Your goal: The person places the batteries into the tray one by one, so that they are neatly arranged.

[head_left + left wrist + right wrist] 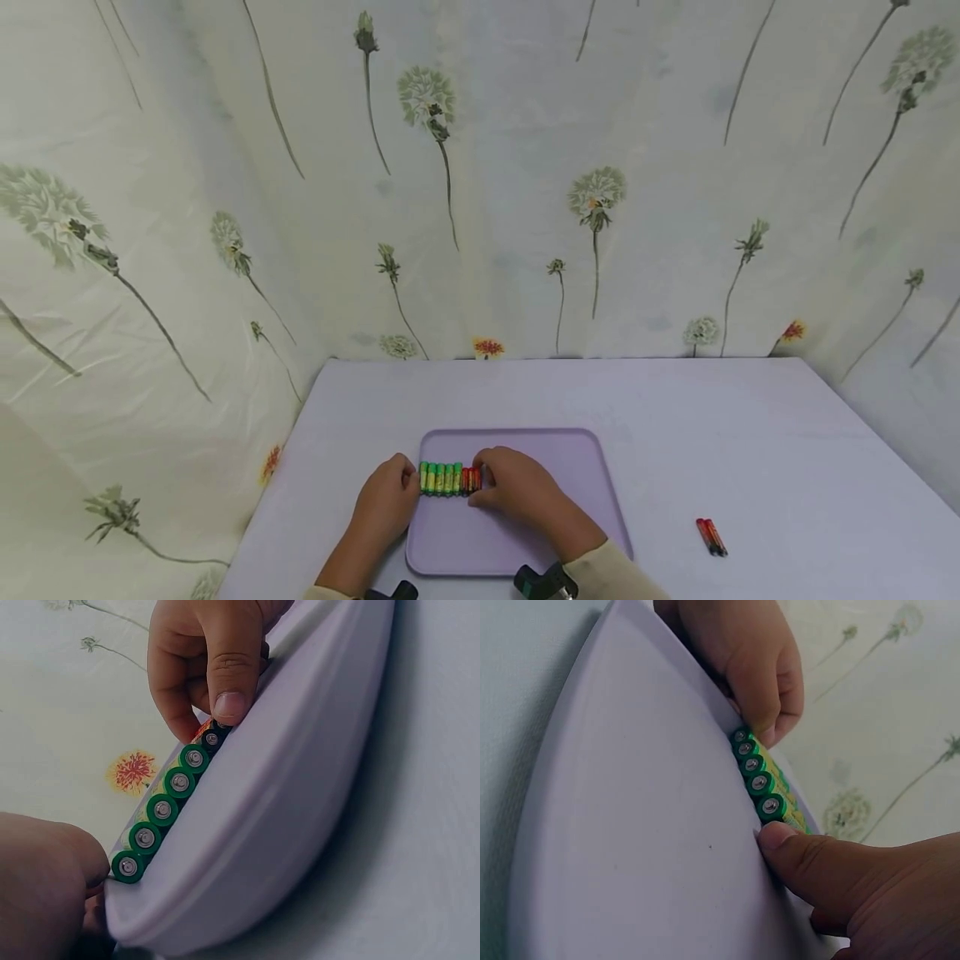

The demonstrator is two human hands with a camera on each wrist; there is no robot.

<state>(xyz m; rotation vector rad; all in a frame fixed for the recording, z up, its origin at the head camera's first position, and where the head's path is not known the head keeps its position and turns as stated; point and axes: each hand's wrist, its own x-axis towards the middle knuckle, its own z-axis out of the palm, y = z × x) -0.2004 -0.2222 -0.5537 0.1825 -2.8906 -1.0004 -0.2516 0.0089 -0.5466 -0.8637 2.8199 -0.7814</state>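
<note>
Several green-and-yellow batteries (441, 479) lie side by side in a row against the left wall of a pale purple tray (517, 567). Red-and-black batteries (470, 480) continue the row at its right end. My right hand (521, 487) pinches the last red one end to end, thumb at the near end and a finger at the far end. At the tray's left rim, my left hand (387, 497) grips the edge with curled fingers, its thumb close by the first green battery. In the left wrist view the green batteries' ends (162, 810) face the camera.
Two more red-and-black batteries (712, 537) lie together on the white table (750, 450), right of the tray. Behind and to the left hangs a flower-printed cloth (510, 275). The tray's raised rim (532, 817) curves around its floor.
</note>
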